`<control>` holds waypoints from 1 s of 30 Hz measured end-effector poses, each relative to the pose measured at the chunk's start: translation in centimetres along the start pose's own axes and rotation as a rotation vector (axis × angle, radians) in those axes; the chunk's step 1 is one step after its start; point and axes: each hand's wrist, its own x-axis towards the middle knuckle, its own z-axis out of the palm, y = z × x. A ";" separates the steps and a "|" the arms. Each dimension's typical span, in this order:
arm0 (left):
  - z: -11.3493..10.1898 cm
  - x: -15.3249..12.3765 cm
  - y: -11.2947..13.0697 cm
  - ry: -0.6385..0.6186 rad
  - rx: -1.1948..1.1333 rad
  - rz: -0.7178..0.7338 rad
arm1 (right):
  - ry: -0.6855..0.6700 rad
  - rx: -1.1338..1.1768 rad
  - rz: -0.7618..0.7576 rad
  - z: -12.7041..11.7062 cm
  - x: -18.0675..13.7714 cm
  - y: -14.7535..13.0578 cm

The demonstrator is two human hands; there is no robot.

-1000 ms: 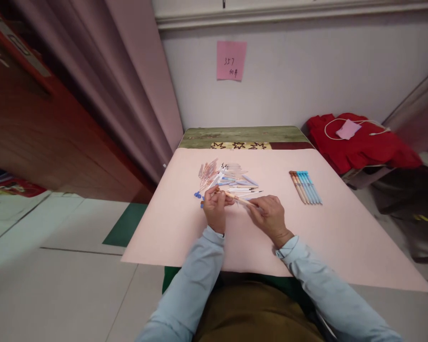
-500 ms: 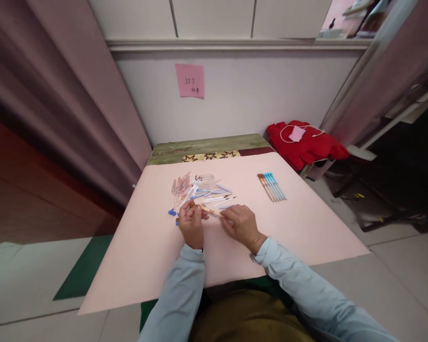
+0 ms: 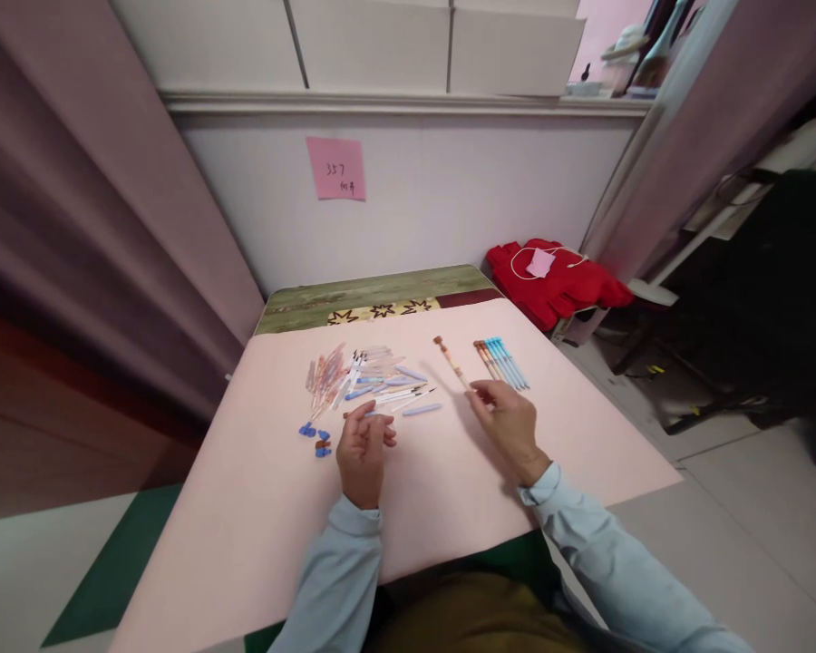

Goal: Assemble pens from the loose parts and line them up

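My right hand (image 3: pixel 507 422) pinches the lower end of a slim pen (image 3: pixel 452 361) with a brown figure on its top. The pen is raised and tilted, close to the left of a row of finished-looking pens (image 3: pixel 507 363), some brown-topped and several blue-topped. Over the table's middle, my left hand (image 3: pixel 364 453) is loosely curled, thumb and fingers apart, with nothing seen in it. Beyond it lies a pile of pen parts: pinkish patterned barrels (image 3: pixel 326 376), thin refills (image 3: pixel 401 396) and pale blue barrels (image 3: pixel 422 410). Small blue toppers (image 3: pixel 307 429) and a brown one (image 3: pixel 322 444) lie to its left.
A pale pink sheet (image 3: pixel 258 508) covers most of the table, with a green wood-look strip (image 3: pixel 299 304) at its far edge. Red cloth (image 3: pixel 550 290) with a white cord sits beyond the right corner. A pink note (image 3: pixel 336 170) is on the wall.
My right hand has carried the pen away from my left hand, rightward toward the row. My left hand has let go of it. The view has shifted slightly.
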 end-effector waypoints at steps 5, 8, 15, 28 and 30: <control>0.0 0.1 -0.3 -0.003 0.044 -0.023 | -0.046 -0.278 0.186 -0.5 3.0 3.8; 0.1 0.2 -0.2 0.005 0.062 -0.037 | -0.147 -0.395 0.256 0.0 3.8 4.3; 0.0 0.1 -0.2 -0.005 0.075 -0.073 | -0.211 -0.503 0.277 1.3 3.6 4.2; 0.2 0.1 -0.1 -0.030 0.095 -0.120 | -0.112 -0.513 0.165 2.6 3.1 5.6; 0.2 0.1 -0.1 -0.029 0.087 -0.123 | -0.093 -0.508 0.147 2.7 2.9 6.0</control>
